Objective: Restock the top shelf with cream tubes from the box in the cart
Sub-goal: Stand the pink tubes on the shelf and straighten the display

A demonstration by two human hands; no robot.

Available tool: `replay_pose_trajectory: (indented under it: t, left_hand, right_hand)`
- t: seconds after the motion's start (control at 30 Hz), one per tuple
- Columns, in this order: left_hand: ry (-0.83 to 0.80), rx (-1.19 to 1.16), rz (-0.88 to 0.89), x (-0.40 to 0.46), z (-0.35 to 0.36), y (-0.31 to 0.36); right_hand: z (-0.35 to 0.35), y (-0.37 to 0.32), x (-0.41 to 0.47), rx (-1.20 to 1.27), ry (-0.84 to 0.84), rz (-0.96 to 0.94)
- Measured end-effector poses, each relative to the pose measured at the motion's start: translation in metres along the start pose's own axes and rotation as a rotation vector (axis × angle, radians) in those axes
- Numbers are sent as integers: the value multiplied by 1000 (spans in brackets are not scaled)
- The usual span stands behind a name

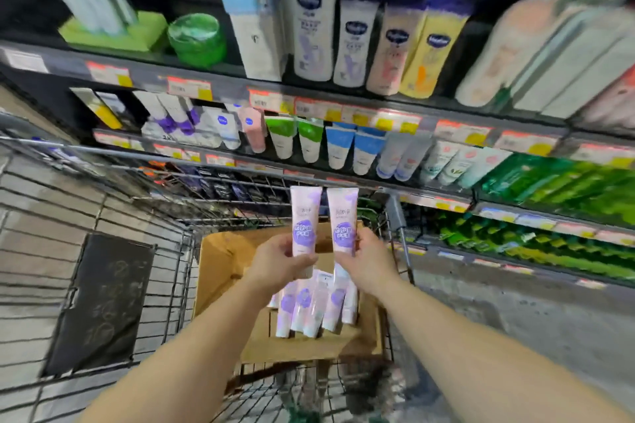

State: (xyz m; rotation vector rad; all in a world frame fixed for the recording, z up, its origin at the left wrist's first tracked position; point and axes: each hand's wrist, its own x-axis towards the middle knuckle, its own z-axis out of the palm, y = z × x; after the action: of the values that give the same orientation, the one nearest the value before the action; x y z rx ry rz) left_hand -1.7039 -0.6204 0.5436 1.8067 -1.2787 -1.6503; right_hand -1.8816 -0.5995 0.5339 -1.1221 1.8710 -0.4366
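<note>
Store aisle, dark shelving (pixel 220 82) stocked with toiletries, price tags along the edges. Frame was motion-blurred, so labels weren't readable. Upper shelf held tall lotion bottles (pixel 312 21), a green jar (pixel 197 39) and a green pack (pixel 113 31) to the left. Shelf below carried rows of tubes standing cap-down (pixel 340 148), green packets (pixel 563 182) off to the right.

Wire cart (pixel 103 203) stood in front of the shelving, tiled floor (pixel 41 251) visible through the mesh on the left. Cardboard box (pixel 220 261) sat inside the cart, flaps open. Several pink-and-purple cream tubes (pixel 309 309) lay in it, caps pointing toward the camera, bunched together and touching.

Both hands were raised above the box. Left hand (pixel 278 263) gripped one tube (pixel 305 220) near its lower end, fingers and thumb curled round it, tube upright. Right hand (pixel 369 263) gripped a second tube (pixel 342 221) the same way, also upright. The two held tubes were side by side, just apart, printed fronts facing the camera, in front of the cart's far rim and below the stocked shelves.
</note>
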Motion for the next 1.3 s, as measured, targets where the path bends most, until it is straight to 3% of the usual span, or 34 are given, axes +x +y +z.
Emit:
replay_pose_trajectory:
  t: [0.3, 0.7, 0.87, 1.0, 1.3]
  left_hand:
    - [-91, 5, 324, -56, 70, 144]
    - [-300, -3, 686, -186, 390, 329]
    - [-336, 16, 862, -234, 483, 388]
    - [-352, 41, 871, -241, 521, 424]
    - [-311, 43, 943, -193, 550, 500]
  right_hand:
    - [-158, -14, -65, 225, 231, -127]
    - [-489, 144, -207, 305, 698, -228]
    - [-592, 199, -251, 323, 829, -195]
    - [-644, 209, -254, 348, 906, -247]
    - [-718, 179, -189, 367, 902, -331]
